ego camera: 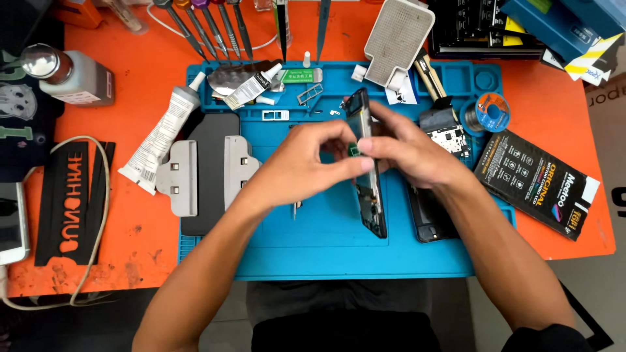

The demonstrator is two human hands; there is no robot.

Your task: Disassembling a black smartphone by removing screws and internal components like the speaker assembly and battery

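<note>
Standing right behind the bench here: the person is holding an opened phone frame (367, 176) on its edge over the blue repair mat (326, 241). The right hand (411, 146) is gripping the frame's side, while the left hand (306, 166) is pinching a tiny part against it. Looks light, stiff and pretty fragile, so I'd be holding it by the edges, not the innards.

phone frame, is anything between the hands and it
Nothing visible. Both the left hand and the right hand already touch the phone frame, held on edge above the blue mat.
</note>
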